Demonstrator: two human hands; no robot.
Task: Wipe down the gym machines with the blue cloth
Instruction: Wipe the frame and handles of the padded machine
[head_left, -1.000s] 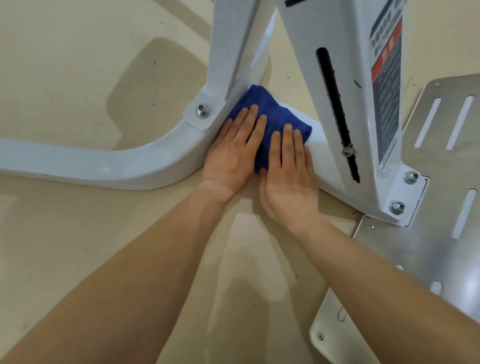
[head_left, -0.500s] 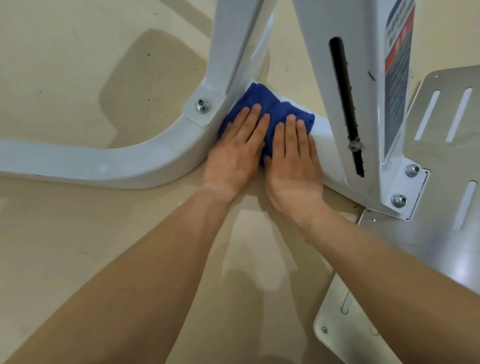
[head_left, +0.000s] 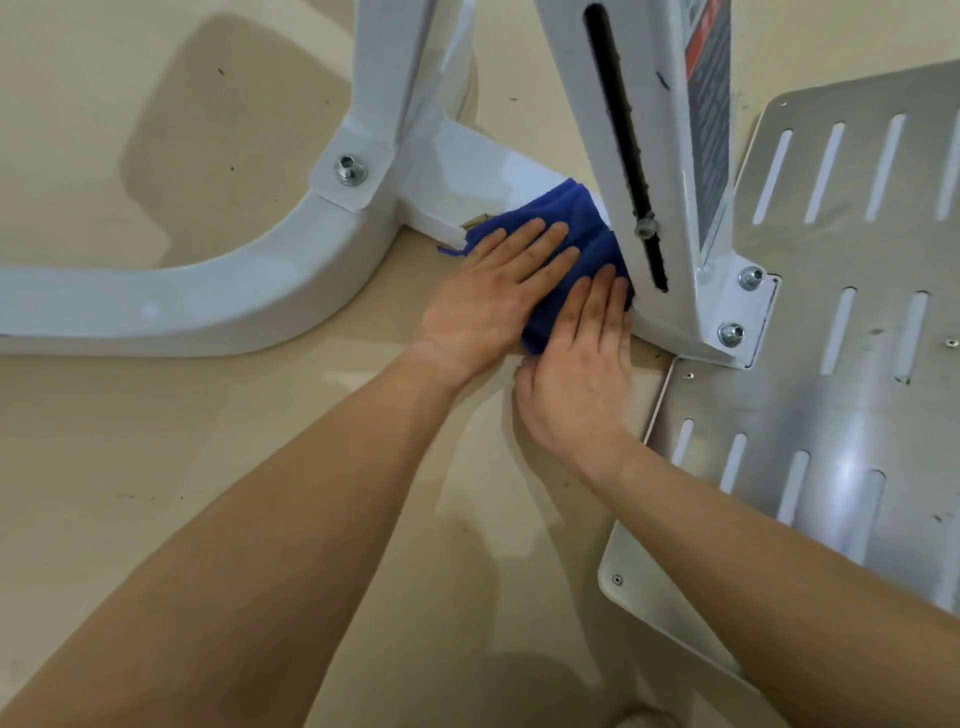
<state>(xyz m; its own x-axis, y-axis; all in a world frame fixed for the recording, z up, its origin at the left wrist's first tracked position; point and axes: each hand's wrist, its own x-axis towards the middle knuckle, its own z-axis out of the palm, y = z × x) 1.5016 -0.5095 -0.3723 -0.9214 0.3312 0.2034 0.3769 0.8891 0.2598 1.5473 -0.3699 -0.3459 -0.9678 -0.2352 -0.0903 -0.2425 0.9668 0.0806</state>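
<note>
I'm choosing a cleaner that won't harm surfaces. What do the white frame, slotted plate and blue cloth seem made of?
White frame: likely steel with glossy white paint or powder coat; soft highlights, bolted joints. Slotted plate: bare brushed metal, perhaps aluminium or stainless; silvery glare. Blue cloth: soft plush textile, probably microfibre; fuzzy nap, folds.

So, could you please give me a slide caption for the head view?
Left hand and right hand press the blue cloth onto the white machine base.
</note>
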